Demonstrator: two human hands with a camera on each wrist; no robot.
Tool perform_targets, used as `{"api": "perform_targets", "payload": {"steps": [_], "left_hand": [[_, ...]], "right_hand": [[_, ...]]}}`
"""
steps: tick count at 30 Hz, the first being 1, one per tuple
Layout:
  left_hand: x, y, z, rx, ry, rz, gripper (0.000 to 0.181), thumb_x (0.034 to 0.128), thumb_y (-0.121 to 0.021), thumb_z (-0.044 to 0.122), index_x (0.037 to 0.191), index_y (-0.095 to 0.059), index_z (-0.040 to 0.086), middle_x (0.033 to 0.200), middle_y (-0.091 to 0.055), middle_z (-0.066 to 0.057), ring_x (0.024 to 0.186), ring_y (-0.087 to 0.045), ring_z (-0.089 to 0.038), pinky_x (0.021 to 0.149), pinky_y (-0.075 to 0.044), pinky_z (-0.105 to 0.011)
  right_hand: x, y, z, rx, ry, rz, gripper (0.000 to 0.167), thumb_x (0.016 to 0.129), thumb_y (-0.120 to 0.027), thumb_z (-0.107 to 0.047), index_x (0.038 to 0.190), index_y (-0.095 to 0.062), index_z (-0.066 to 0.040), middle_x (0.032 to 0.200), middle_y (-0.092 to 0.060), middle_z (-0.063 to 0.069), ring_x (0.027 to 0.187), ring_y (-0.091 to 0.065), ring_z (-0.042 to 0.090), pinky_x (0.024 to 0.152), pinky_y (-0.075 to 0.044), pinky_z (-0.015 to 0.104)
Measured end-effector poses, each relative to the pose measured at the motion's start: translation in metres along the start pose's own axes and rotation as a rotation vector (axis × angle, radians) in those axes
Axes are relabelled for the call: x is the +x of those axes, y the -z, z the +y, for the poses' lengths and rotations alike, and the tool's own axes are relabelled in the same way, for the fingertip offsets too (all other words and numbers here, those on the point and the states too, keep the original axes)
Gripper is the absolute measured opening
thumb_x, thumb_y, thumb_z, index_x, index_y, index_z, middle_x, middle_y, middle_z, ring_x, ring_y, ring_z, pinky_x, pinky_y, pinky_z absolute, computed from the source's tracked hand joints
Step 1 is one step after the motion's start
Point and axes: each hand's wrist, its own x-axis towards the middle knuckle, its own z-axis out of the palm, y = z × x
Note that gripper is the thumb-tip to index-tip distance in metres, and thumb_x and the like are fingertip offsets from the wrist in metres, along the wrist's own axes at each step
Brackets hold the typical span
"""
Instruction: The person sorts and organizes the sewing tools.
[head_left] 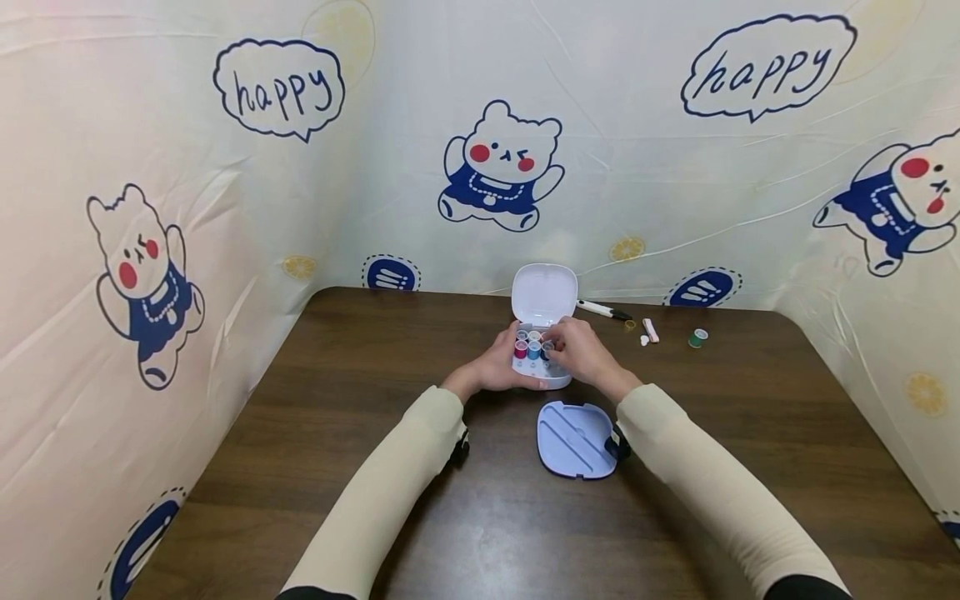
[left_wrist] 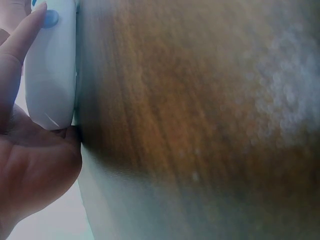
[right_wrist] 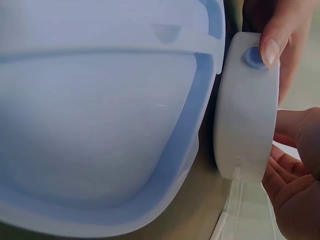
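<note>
My left hand (head_left: 498, 367) grips a small white sewing case (head_left: 552, 382) from its left side, its lid (head_left: 544, 294) raised. In the left wrist view, the left thumb lies against a blue button (left_wrist: 50, 19) on the case's front. Inside stand several thread spools, among them a red one (head_left: 521, 350) and a blue one (head_left: 534, 351). Over the right column, my right hand (head_left: 588, 354) has its fingertips down by a dark spool (head_left: 547, 351); whether they pinch anything is hidden. The right wrist view shows that hand (right_wrist: 300, 185) beside the case (right_wrist: 246, 110).
A light blue tray-like piece (head_left: 576, 440) lies on the table in front of the case, beneath the right wrist. Behind and right are a black-and-white pen (head_left: 604, 311), a small pink-and-white piece (head_left: 650, 331), tiny white and yellowish bits, and a green spool (head_left: 698, 338). Printed curtains surround the table.
</note>
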Motion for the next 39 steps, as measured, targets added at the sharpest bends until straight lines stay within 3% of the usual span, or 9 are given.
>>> {"api": "perform_targets", "payload": {"steps": [6,18,27,34,39], "left_hand": [[0.001,0.001,0.0,-0.003,-0.001,-0.005,0.13,0.0789,-0.087,0.044,0.164,0.005,0.012,0.165,-0.011,-0.019,0.145,-0.028,-0.033,0.12,-0.027,-0.05],[0.016,-0.002,-0.013,0.012,0.024,-0.013,0.132,0.0755,-0.09,0.044,0.163,0.006,0.019,0.162,-0.016,-0.016,0.142,-0.031,-0.029,0.119,-0.03,-0.048],[0.017,-0.003,-0.014,0.002,0.012,-0.007,0.132,0.0739,-0.092,0.043,0.163,0.003,0.02,0.161,-0.019,-0.015,0.142,-0.03,-0.029,0.118,-0.03,-0.048],[0.018,-0.004,-0.017,0.008,-0.018,0.01,0.129,0.0728,-0.092,0.043,0.162,-0.003,0.018,0.157,-0.024,-0.014,0.139,-0.031,-0.028,0.118,-0.031,-0.047],[0.018,-0.004,-0.017,0.0,-0.006,0.007,0.13,0.0719,-0.093,0.043,0.162,-0.001,0.019,0.158,-0.022,-0.014,0.14,-0.031,-0.028,0.118,-0.03,-0.047]], "right_hand": [[-0.001,0.003,-0.002,0.014,0.004,-0.004,0.021,0.089,-0.076,-0.003,0.109,-0.076,0.003,0.098,-0.067,0.016,0.085,-0.064,0.025,0.074,-0.058,0.037],[-0.012,0.014,-0.002,0.019,0.055,-0.01,0.023,0.092,-0.073,-0.007,0.113,-0.075,0.002,0.105,-0.068,0.017,0.095,-0.065,0.031,0.08,-0.057,0.042],[-0.019,0.019,0.0,0.056,0.062,0.02,0.022,0.092,-0.072,-0.006,0.112,-0.075,0.003,0.112,-0.068,0.018,0.1,-0.066,0.037,0.084,-0.057,0.045],[-0.027,0.024,0.006,0.042,-0.003,0.028,0.022,0.093,-0.073,-0.01,0.113,-0.075,0.001,0.112,-0.067,0.018,0.098,-0.062,0.036,0.083,-0.053,0.045],[-0.033,0.025,0.011,0.025,-0.032,0.035,0.026,0.093,-0.073,-0.011,0.115,-0.074,0.002,0.114,-0.065,0.017,0.1,-0.062,0.034,0.087,-0.053,0.047]]}}
